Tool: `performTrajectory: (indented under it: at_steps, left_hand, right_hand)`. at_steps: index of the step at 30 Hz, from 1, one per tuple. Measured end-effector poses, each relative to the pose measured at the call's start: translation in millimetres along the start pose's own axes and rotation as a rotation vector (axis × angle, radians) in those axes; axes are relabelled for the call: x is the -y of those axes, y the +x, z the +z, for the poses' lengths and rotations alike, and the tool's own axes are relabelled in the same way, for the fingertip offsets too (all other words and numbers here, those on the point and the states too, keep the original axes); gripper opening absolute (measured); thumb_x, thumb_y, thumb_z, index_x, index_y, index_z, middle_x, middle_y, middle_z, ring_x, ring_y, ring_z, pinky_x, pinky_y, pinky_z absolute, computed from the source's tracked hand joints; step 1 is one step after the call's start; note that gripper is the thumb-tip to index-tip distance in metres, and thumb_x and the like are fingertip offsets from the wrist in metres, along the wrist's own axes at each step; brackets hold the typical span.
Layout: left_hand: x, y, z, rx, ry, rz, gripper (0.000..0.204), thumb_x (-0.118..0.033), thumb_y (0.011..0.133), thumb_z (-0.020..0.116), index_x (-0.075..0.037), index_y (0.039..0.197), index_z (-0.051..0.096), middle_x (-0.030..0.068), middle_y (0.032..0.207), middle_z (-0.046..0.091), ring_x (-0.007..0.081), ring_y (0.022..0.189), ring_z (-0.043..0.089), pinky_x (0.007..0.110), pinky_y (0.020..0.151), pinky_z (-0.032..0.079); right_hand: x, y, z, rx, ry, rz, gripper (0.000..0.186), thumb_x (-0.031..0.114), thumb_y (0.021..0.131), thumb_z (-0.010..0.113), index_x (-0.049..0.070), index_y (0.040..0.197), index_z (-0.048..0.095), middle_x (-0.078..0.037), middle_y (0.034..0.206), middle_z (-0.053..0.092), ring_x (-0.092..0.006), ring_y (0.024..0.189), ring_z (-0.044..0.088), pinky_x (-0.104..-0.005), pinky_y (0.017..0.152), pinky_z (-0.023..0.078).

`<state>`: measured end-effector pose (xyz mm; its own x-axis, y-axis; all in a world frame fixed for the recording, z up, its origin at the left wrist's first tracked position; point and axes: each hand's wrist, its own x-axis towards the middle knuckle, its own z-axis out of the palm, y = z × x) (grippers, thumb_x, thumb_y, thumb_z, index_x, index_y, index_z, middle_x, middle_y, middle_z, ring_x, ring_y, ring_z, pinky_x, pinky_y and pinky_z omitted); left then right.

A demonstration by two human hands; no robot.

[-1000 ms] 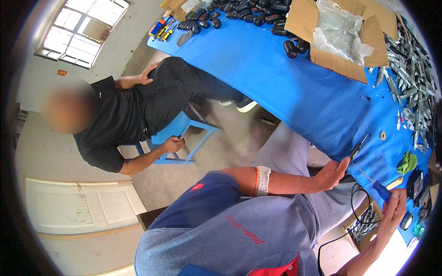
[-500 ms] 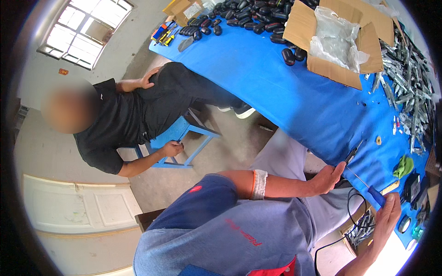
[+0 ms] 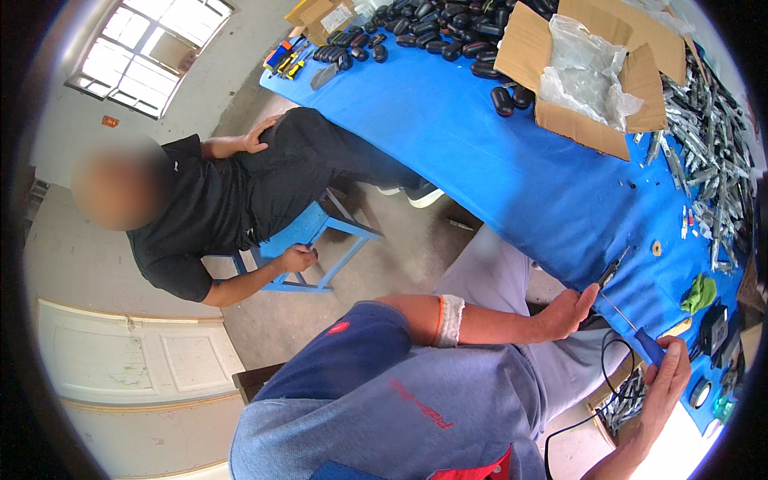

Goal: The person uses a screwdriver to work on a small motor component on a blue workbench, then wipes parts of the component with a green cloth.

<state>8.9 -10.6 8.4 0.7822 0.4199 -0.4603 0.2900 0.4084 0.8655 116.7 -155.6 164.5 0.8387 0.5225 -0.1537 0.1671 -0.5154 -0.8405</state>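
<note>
Slim metal part (image 3: 614,270): in the left hand (image 3: 568,314), at the near edge of the blue-covered counter (image 3: 552,192). Left fingers clamped on its near end; right hand (image 3: 670,374) has its fingers closed around the handle of a blue screwdriver (image 3: 649,346). Shaft points toward the left fingertips; whether the tip touches the part cannot be told.

Handling, as judged: brace the part firmly, ideally against the counter; keep shaft and part in line; press lightly, since a slip would run toward the left fingers.
</note>
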Motion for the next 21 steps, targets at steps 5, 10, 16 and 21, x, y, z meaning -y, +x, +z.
performTrajectory:
  at_steps: [5,10,16,21]
  left_hand:
    - [-2,0,0,-0.015,0.071,0.032,0.072,-0.066,0.087,0.022,-0.008,0.046,0.034,0.0039,0.043,0.037,0.0178,0.042,0.040,0.035,0.046,0.035]
    - [0,0,-1,-0.019,0.133,0.066,0.073,-0.061,0.090,0.020,-0.004,0.048,0.037,0.0083,0.044,0.041,0.0233,0.045,0.044,0.038,0.053,0.038]
    - [-7,-3,-3,-0.031,0.222,0.136,0.073,-0.058,0.092,0.021,-0.001,0.050,0.040,0.0117,0.046,0.042,0.0266,0.048,0.044,0.041,0.055,0.037]
    - [-1,1,-3,-0.026,0.214,0.097,0.073,-0.058,0.092,0.021,-0.001,0.050,0.041,0.0117,0.047,0.043,0.0268,0.049,0.044,0.041,0.055,0.037]
  right_hand:
    - [-6,5,-7,0.031,-0.003,0.066,0.030,0.029,0.097,0.040,0.004,0.082,0.051,0.004,0.062,0.037,-0.0025,0.052,0.026,-0.0190,0.044,0.017]
    - [-20,11,-4,0.047,-0.068,-0.237,0.021,0.017,0.093,0.045,0.002,0.080,0.050,0.002,0.066,0.040,-0.0052,0.058,0.031,-0.0209,0.052,0.025]
    - [-23,11,-1,0.013,-0.099,-0.328,0.016,0.012,0.089,0.045,0.001,0.082,0.054,0.001,0.070,0.045,-0.0057,0.063,0.035,-0.0217,0.056,0.029]
    - [-24,6,-7,0.100,0.061,-0.096,0.031,0.030,0.094,0.042,0.002,0.088,0.056,0.000,0.068,0.045,-0.0040,0.054,0.035,-0.0209,0.047,0.026]
